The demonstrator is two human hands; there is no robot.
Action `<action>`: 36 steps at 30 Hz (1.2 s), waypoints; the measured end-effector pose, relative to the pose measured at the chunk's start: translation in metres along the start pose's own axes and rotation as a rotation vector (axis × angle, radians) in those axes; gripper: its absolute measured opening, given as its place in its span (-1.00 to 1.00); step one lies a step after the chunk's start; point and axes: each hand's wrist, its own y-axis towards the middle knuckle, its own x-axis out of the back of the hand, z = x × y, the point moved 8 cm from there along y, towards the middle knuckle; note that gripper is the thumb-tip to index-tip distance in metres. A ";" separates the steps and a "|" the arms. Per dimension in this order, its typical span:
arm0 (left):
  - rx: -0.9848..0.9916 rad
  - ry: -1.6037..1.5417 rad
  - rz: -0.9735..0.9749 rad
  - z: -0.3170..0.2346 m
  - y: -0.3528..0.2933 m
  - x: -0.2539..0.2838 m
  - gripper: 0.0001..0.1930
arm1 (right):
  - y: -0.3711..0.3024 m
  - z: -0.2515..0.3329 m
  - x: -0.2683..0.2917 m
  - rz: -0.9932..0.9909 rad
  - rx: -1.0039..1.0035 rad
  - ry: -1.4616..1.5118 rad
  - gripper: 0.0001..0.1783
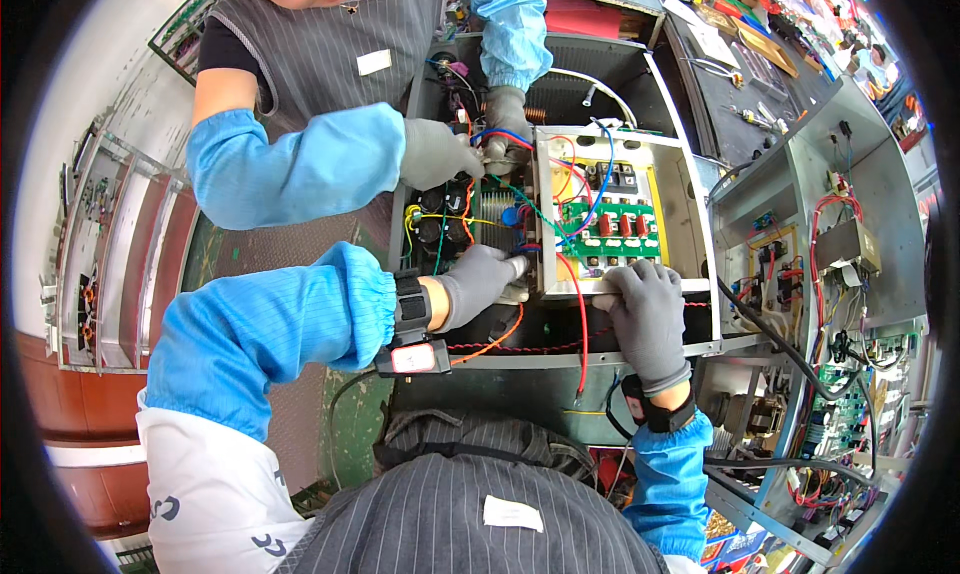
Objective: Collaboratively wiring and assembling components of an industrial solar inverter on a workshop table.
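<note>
My left hand (pixel 478 286), in a grey glove, reaches into a metal equipment case (pixel 700 214). Its fingers are pinched together beside the inner metal box, among wires; what they hold is hidden. My right hand (pixel 648 324), gloved alike, grips the near right corner of that inner metal box (pixel 565 286), fingers curled over its rim. Inside the box lies a green circuit board (pixel 610 236) with red components. A loose red wire (pixel 580 319) hangs over the near edge of the case. Across from me, a co-worker's gloved hands (pixel 438 154) work at wires by the box's left side.
To the right stands another open metal case (pixel 870 174) with wiring. Pliers (pixel 715 69) and small parts lie on a dark bench (pixel 700 114) at the far right. Black cables (pixel 780 349) run along my right side. A metal rack (pixel 120 254) stands at the left.
</note>
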 end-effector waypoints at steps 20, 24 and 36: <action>0.017 -0.215 0.090 0.007 0.007 -0.006 -0.76 | 0.000 0.001 0.002 -0.014 0.007 0.005 -0.68; -0.125 -0.293 0.113 -0.001 0.003 -0.010 -0.76 | -0.001 0.001 0.001 -0.006 0.005 0.005 -0.69; -0.102 -0.147 0.041 0.008 0.013 -0.008 -0.74 | 0.001 0.002 0.002 -0.003 -0.005 0.002 -0.71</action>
